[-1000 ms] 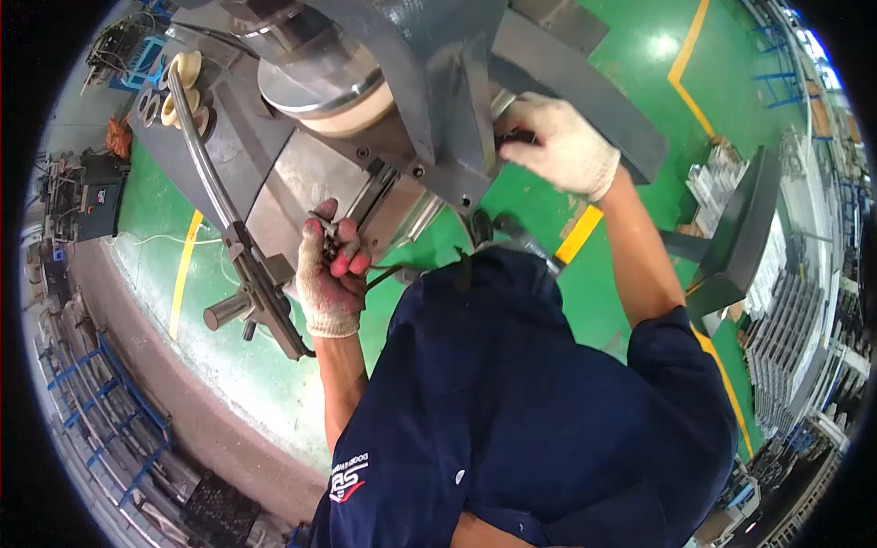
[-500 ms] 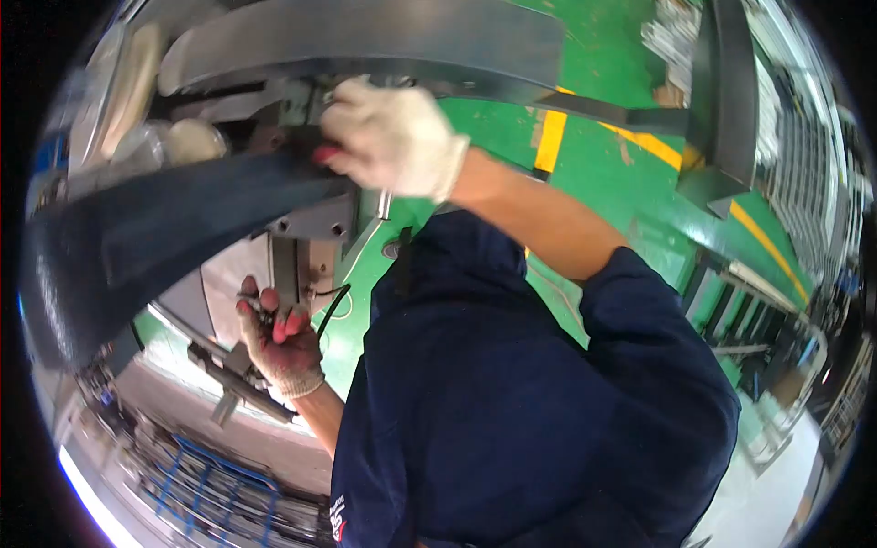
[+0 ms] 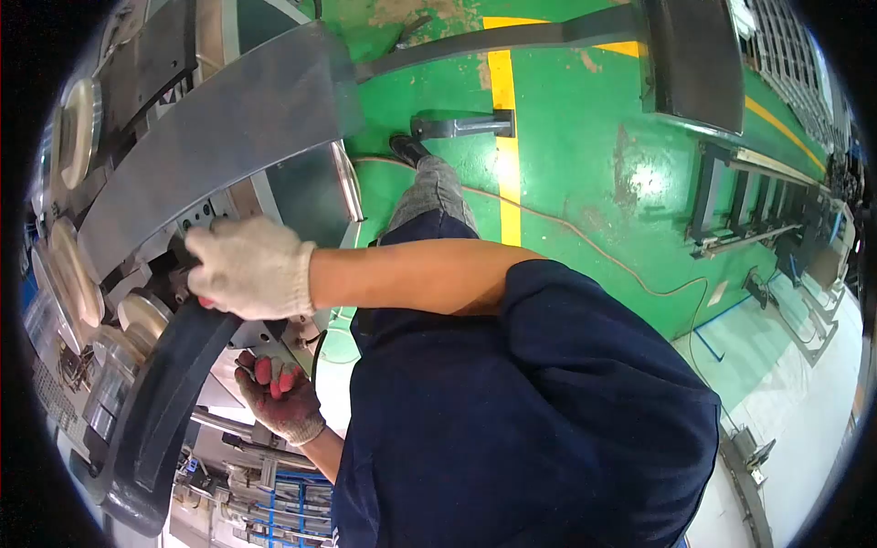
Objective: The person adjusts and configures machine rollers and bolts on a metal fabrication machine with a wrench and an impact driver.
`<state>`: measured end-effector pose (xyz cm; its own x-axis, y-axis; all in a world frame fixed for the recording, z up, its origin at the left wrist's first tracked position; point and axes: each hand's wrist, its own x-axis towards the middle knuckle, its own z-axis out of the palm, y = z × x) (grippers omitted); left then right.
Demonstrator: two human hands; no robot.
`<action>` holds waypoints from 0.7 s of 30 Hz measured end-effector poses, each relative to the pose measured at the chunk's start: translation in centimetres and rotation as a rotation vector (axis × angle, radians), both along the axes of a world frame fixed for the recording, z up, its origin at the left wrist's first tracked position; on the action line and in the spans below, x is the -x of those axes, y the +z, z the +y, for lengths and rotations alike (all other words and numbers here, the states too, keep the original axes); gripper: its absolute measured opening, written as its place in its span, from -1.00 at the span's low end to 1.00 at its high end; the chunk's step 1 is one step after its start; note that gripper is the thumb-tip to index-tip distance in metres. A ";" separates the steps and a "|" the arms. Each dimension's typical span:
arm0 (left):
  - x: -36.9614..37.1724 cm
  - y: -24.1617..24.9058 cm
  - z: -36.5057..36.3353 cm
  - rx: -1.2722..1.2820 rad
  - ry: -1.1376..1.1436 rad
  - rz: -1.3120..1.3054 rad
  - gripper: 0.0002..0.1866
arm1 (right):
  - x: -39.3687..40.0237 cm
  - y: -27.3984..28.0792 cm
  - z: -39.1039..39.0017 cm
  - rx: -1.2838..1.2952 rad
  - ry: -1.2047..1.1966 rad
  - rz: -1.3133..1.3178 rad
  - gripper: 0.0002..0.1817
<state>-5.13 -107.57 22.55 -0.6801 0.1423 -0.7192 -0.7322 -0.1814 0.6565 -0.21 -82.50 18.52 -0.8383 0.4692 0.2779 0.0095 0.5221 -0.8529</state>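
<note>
My right hand (image 3: 251, 268), in a white knit glove with red on the fingertips, reaches across to the left. Its fingers are bent in at the dark bracket (image 3: 183, 274), where a black padded arm (image 3: 174, 393) meets the machine; what they pinch is hidden behind the glove. Lower down, my left hand (image 3: 281, 395) is palm up in a red-coated glove, fingers curled inward. Something small and dark shows at its fingertips, and I cannot tell what it is. A long grey metal panel (image 3: 219, 128) slants above my right hand.
Pale round pads (image 3: 82, 132) line the machine at left. A curved grey bar (image 3: 502, 36) runs to a dark upright plate (image 3: 692, 64). A cable (image 3: 585, 233) crosses the green floor (image 3: 585, 164). At right stands a dark metal frame (image 3: 749, 201); blue racking (image 3: 283, 502) sits below.
The view has turned, so the machine now sits further left and more floor and my leg show. My right hand stays at the bracket by the padded arm; my left stays curled below.
</note>
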 end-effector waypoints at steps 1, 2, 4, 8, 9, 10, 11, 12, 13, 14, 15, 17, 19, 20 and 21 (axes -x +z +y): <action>-0.1 -0.1 0.2 -0.068 -0.021 -0.018 -0.68 | 0.1 -0.1 -0.2 -0.090 -0.013 -0.005 -0.66; -0.1 -0.2 0.3 -0.136 -0.041 -0.036 -0.68 | 0.1 -0.3 -0.2 -0.025 0.002 0.001 -0.65; 0.0 -0.4 0.4 -0.206 -0.031 -0.064 -0.68 | -0.1 -1.0 0.1 0.015 0.052 0.021 -0.62; -0.9 -0.2 1.1 -0.197 0.051 -0.052 -0.69 | -0.1 -1.8 1.6 -0.021 0.181 0.026 -0.56; -1.2 -0.1 1.4 -0.195 0.055 -0.038 -0.69 | 0.0 -1.6 1.5 -0.018 0.167 0.001 -0.55; -1.5 0.0 1.2 -0.180 0.054 -0.017 -0.69 | 0.2 -1.4 1.5 -0.015 0.153 -0.023 -0.53; -1.8 0.1 1.0 -0.165 0.049 0.004 -0.68 | 0.2 -1.3 1.1 -0.035 0.114 -0.013 -0.53; -1.9 0.1 0.8 -0.150 0.039 0.025 -0.68 | 0.4 -1.3 0.7 -0.055 0.069 -0.002 -0.53; -2.2 0.2 0.3 -0.124 0.015 0.047 -0.70 | 0.3 -1.3 0.5 -0.075 0.017 0.009 -0.53; -2.5 0.5 -0.5 -0.097 -0.016 0.066 -0.72 | 0.0 -1.3 0.3 -0.066 -0.062 0.107 -0.58; -2.7 0.6 -1.4 -0.068 -0.050 0.080 -0.73 | -0.1 -1.6 -0.1 -0.089 -0.091 0.146 -0.60; -2.8 -0.2 -3.4 -0.166 -0.132 0.051 -0.70 | 0.1 -2.2 -1.0 -0.133 -0.157 0.210 -0.64; -2.9 -1.0 -4.8 -0.098 -0.108 0.047 -0.67 | 0.0 -2.3 -2.3 -0.140 -0.232 0.119 -0.65; -2.7 -1.1 -5.5 -0.061 -0.118 0.035 -0.65 | 0.3 -2.4 -3.0 -0.130 -0.280 0.112 -0.64; -2.6 -1.2 -6.3 -0.037 -0.134 0.033 -0.65 | 0.8 -2.5 -3.8 -0.119 -0.323 0.109 -0.63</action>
